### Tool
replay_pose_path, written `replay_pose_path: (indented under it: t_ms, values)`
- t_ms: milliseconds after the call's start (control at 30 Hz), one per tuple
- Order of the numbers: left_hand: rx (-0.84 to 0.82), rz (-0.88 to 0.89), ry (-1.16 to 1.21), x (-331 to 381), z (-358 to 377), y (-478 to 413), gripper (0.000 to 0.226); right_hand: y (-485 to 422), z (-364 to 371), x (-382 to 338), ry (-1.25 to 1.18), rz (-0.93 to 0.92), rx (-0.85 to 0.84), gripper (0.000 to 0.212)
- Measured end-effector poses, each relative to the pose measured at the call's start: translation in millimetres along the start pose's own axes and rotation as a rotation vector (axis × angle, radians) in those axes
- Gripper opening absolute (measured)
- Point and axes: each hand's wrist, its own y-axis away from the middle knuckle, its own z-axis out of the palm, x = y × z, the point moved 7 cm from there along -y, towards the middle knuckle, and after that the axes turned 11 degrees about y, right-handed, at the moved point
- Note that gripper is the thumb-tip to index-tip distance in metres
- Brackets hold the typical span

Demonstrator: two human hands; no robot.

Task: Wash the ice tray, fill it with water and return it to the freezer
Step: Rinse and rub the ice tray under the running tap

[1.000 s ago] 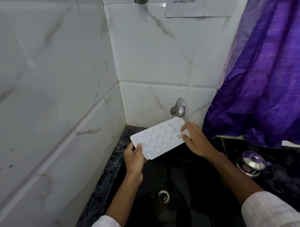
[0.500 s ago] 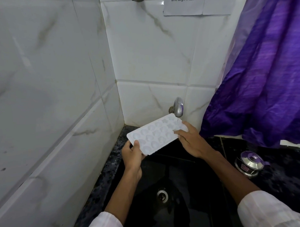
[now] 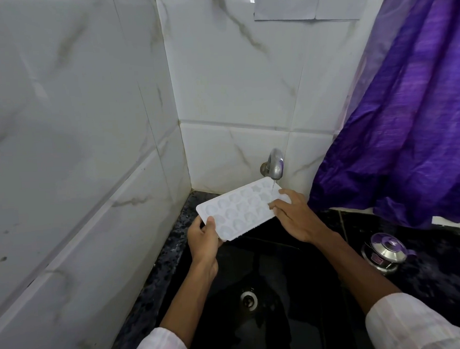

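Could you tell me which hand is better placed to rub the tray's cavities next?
Right: the right hand lies on the ice tray beside the stream from the tap; the left hand grips its near corner, steadying it.

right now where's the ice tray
In the head view the ice tray is centre frame, held over the black sink under the tap, left hand gripping its near end and right hand on its far end.
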Motion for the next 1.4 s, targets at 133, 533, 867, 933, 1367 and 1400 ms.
replay_pose_path:
  t_ms: [133,533,867,933,1367,1400]
  values:
    - [-0.002,-0.005,-0.006,-1,-1,-2,0.022,3,-9,1,0.026,-0.018,0.066,0.029]
    - [0.010,-0.028,0.015,-11,-8,-2,0.022,10,-6,-1,-0.011,-0.018,0.064,0.028]
    - [-0.041,-0.030,-0.128,-28,-22,-4,0.028,18,8,32,-0.511,0.394,0.130,0.050]
    - [-0.070,-0.031,-0.163,-33,-24,-3,0.027,23,18,42,-0.566,0.493,0.059,0.054]
    - [-0.192,0.124,-0.339,-38,-33,3,0.027,57,36,62,-0.578,0.514,0.138,0.023]
    - [-0.198,0.156,-0.364,-36,-33,2,0.029,59,36,62,-0.581,0.521,0.151,0.022]
